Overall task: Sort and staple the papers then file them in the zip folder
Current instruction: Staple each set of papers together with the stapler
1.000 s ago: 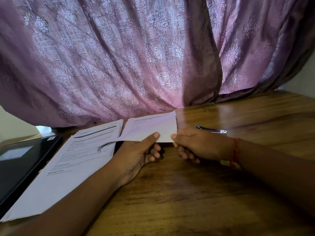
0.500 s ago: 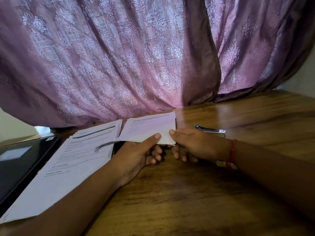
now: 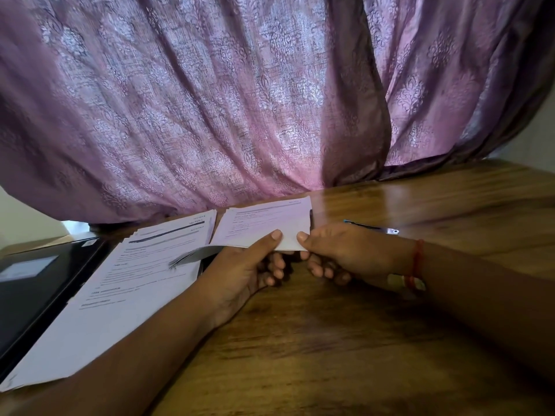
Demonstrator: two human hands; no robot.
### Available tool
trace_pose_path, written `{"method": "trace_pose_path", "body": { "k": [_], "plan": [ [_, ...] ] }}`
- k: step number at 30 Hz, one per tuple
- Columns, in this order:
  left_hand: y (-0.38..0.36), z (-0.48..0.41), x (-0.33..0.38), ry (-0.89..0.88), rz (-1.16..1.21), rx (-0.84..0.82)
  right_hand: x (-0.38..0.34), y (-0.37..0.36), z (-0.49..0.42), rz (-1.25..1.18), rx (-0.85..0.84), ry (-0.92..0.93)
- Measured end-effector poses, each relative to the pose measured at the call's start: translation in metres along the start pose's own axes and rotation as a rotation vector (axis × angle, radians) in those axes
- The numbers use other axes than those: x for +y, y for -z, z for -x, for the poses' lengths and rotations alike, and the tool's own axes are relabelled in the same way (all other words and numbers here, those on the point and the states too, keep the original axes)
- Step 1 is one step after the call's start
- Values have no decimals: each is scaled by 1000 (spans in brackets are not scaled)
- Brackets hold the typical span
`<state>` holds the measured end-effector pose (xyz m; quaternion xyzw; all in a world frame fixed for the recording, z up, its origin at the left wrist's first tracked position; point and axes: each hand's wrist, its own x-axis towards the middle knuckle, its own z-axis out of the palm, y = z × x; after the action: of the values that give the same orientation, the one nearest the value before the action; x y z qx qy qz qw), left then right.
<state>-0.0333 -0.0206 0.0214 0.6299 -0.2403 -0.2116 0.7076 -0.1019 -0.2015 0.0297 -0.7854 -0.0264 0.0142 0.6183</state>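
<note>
White printed sheets, small set (image 3: 264, 225): held just above the wooden table (image 3: 345, 340) at its near edge, by both hands. Left hand (image 3: 243, 274): thumb on top, fingers curled beneath, pinching the set. Right hand (image 3: 339, 253): thumb on the near right corner, fingers under, likewise pinching.

Larger stack (image 3: 120, 283): lying flat at left, top sheets fanned, partly overlapping a dark folder (image 3: 39, 283), presumably the zip folder; whether open or zipped cannot be told.

Stapler (image 3: 372, 228): slim metal item with a teal tip, just beyond the right hand, probably this tool; untouched.

Step in hand, by judgement: sorting, with one group drawn off and squared between the thumbs. Stapling and filing not yet done.

Next move calls for: edges aligned, left hand keeping the set steady, right hand freed to reach for the stapler and bind a corner.
</note>
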Motion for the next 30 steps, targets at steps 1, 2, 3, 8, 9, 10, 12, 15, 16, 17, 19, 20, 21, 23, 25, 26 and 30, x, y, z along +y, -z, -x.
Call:
{"method": "trace_pose_path", "body": {
  "k": [1, 2, 3, 8, 9, 10, 12, 15, 16, 17, 19, 20, 21, 23, 25, 26, 30],
  "plan": [
    [0, 0, 0, 1, 2, 4, 0, 0, 0, -15, -5, 4],
    [0, 0, 0, 2, 4, 8, 1, 1, 0, -33, -13, 9],
    [-1, 0, 0, 3, 6, 10, 2, 1, 0, -51, -20, 13],
    [1, 1, 0, -5, -12, -13, 2, -1, 2, 46, -32, 40],
    [1, 1, 0, -7, -22, -19, 2, -1, 1, 72, -36, 49],
    [1, 2, 0, -8, -31, -25, 1, -2, 1, 91, -40, 56],
    [1, 2, 0, -9, -37, -27, 0, -3, 1, 116, -43, 64],
    [0, 2, 0, -24, -29, -21, 1, -3, 1, 100, -38, 66],
    [0, 2, 0, -30, -27, -20, 1, -4, 1, 75, -30, 60],
    [-1, 2, 0, -35, -27, -17, 1, -3, 0, 49, -23, 50],
    [-2, 3, 0, -40, -30, -9, 1, -3, 1, 23, -23, 23],
    [-2, 3, 0, -36, -31, -5, 1, -2, 1, 32, -31, 15],
    [-2, 3, 1, -31, -30, -1, 0, -2, 1, 49, -40, 16],
    [-2, 3, 0, -29, -23, 7, -1, -1, 2, 68, -45, 26],
    [-3, 4, 1, -28, -14, 14, -1, -2, 2, 50, -31, 30],
    [-3, 4, 2, -25, -10, 16, -1, -2, 2, 29, -23, 31],
    [-4, 5, 5, 1, -16, 3, 2, -4, -1, -42, -13, 48]
  ]
}}
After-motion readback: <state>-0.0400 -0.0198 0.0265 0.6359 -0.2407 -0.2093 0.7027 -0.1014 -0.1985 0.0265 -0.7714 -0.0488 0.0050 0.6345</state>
